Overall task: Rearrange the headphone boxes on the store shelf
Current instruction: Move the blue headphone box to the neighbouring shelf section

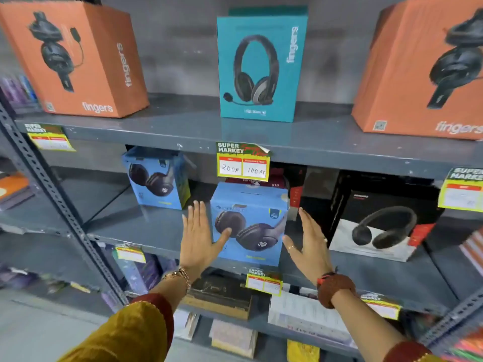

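Note:
A blue headphone box (249, 223) stands upright at the front of the middle shelf (146, 226). My left hand (199, 237) is flat with fingers apart at the box's left side, its thumb lying on the front face. My right hand (307, 244) is spread just to the right of the box, a small gap apart from it. A second blue headphone box (156, 176) stands further back on the left. A black and white headphone box (381, 223) stands on the right. A red and black box (292, 184) is partly hidden behind the front blue box.
On the top shelf (183, 126) stand an orange box (75, 58) at left, a teal box (261, 66) in the middle and another orange box (423, 71) at right. Price tags (243, 163) hang off the shelf edges. Books and boxes (219, 296) fill the lower shelf.

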`<state>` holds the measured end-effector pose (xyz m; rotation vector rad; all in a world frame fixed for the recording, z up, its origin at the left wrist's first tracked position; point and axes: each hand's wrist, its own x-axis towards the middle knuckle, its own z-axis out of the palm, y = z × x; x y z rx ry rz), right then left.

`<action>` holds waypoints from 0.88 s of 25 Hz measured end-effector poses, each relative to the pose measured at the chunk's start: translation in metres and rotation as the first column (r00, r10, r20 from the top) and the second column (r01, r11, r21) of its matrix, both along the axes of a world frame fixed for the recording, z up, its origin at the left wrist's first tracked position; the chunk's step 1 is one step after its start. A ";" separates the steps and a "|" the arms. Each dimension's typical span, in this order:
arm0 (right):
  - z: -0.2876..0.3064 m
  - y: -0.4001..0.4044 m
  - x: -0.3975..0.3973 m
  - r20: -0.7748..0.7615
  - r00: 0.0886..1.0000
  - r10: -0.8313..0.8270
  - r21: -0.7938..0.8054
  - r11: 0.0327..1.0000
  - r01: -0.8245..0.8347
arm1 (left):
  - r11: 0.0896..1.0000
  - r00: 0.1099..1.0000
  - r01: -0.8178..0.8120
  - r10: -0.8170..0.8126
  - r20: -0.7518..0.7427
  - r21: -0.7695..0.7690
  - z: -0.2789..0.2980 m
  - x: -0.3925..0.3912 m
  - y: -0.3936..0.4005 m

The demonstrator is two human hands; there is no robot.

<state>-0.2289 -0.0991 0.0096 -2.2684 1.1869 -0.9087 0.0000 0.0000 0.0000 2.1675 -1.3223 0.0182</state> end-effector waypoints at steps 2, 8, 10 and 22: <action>-0.004 -0.011 0.011 0.080 0.997 -0.005 0.272 0.962 -0.017 | 0.998 0.963 0.047 -0.037 -0.267 0.034 -0.001 0.007 -0.008; -0.029 -0.035 0.036 0.191 0.981 -0.029 0.541 0.837 -0.081 | 0.990 0.770 0.099 -0.140 -0.623 -0.101 -0.014 0.027 -0.030; -0.032 -0.035 0.040 0.192 0.981 -0.040 0.547 0.834 -0.073 | 0.991 0.774 0.062 -0.123 -0.621 -0.119 -0.015 0.028 -0.030; -0.005 -0.019 -0.028 0.179 0.980 -0.084 0.388 0.922 0.008 | 0.988 0.815 0.121 -0.156 -0.558 -0.100 0.021 -0.015 -0.014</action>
